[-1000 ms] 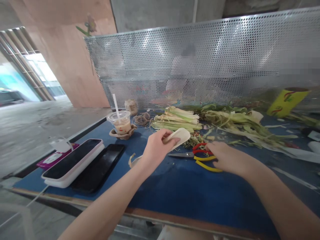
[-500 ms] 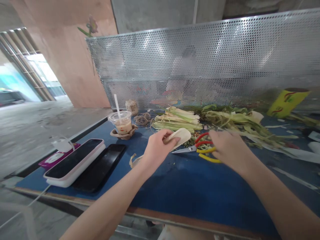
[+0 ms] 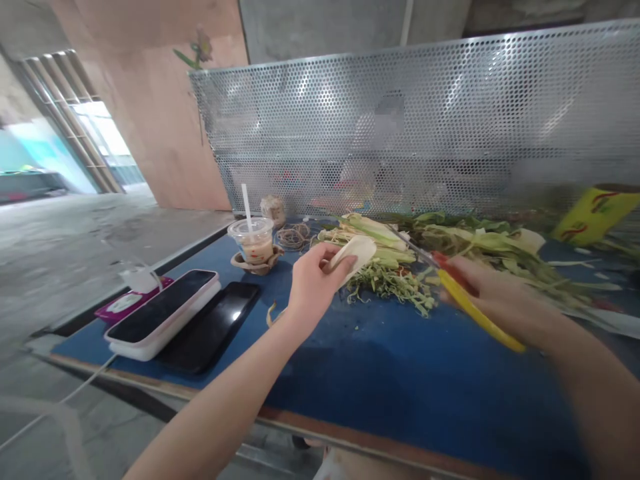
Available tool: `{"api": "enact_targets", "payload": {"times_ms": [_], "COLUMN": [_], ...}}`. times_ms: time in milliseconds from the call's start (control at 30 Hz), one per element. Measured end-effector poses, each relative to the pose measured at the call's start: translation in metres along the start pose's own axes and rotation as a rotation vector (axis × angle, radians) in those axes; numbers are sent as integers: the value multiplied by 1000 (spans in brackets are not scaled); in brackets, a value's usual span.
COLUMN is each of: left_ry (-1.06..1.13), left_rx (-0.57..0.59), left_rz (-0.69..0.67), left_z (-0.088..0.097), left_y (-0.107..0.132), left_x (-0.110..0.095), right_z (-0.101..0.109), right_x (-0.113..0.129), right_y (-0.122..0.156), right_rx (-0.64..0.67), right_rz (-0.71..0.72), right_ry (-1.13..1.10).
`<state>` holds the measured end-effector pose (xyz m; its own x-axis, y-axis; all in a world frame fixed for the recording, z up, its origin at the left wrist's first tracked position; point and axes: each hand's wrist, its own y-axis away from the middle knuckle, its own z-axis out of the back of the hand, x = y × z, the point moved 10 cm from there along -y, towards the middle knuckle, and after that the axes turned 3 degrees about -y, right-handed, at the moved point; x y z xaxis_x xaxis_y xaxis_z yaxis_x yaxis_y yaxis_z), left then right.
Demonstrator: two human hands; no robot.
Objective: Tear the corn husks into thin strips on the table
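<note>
My left hand is closed in a pinch on a pale, flat corn husk piece with a rounded tip. My right hand, blurred by motion, grips a pair of scissors with red and yellow handles. Its blades point up and to the left, over the right side of a stack of pale green husks. Below that stack lies a heap of thin green trimmings. The ends of the husk piece inside my left fingers are hidden.
On the blue table, a phone in a pink case and a black phone lie left. A drink cup, twine, loose leaves and a yellow container stand farther back, before a perforated metal screen.
My right hand has moved right, and the scissors have swung so their blades point up-left. My left hand still holds the husk piece. The view has shifted slightly.
</note>
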<state>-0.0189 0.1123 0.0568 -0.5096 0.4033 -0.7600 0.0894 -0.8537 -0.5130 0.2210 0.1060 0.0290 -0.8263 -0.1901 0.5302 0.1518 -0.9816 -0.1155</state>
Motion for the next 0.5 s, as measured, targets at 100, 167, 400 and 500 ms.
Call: {"api": "enact_targets", "payload": {"times_ms": [100,167,400,500], "left_ry": [16,24,33,5], "left_rx": [-18,-28,-45,-29], "left_rz": [-5,-3,11,1], "left_z": [2,3,5,2], "left_y": [-2,-2,-3,-1], "left_x": [2,4,5,2], "right_z": [-16,-22,-28,-27], "right_x": [15,15,15,23], "right_y": [7,8,11,11], "right_rx": [80,94,125,114], "right_rz": [40,14,0,53], "right_ry": [-41,-3,19,9]}}
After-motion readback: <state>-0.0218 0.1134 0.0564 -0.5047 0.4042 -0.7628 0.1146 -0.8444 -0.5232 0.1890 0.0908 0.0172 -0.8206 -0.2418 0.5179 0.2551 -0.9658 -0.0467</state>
